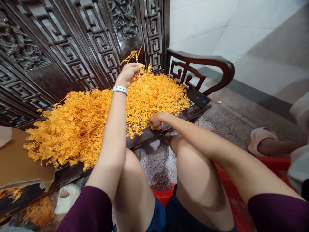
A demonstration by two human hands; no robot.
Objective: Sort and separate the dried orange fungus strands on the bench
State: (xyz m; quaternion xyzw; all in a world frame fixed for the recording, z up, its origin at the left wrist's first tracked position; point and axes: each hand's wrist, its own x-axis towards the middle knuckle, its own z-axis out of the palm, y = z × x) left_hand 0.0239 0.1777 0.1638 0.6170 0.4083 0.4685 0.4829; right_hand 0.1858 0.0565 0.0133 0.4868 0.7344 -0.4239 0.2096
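A broad heap of yellow-orange sprigs [156,93], with thin branching stems and tiny frilly tips, covers much of the dark wooden bench seat [142,137]. Over the back of the heap, my left hand [129,74] pinches a sprig [135,57] whose bare stems stick up above the fingers. At the seat's front edge, my right hand [156,121] is closed, fingers curled down beside the lower edge of the heap. Yellow bits show at its fingertips, but what it grips is hidden.
A dark phone [199,97] lies on the seat's right end, below the curved armrest [205,59]. At left are a cardboard piece [16,158] and fallen orange bits [40,209]. Another person's foot in a pink slipper [262,138] is at right, beside red plastic [275,162].
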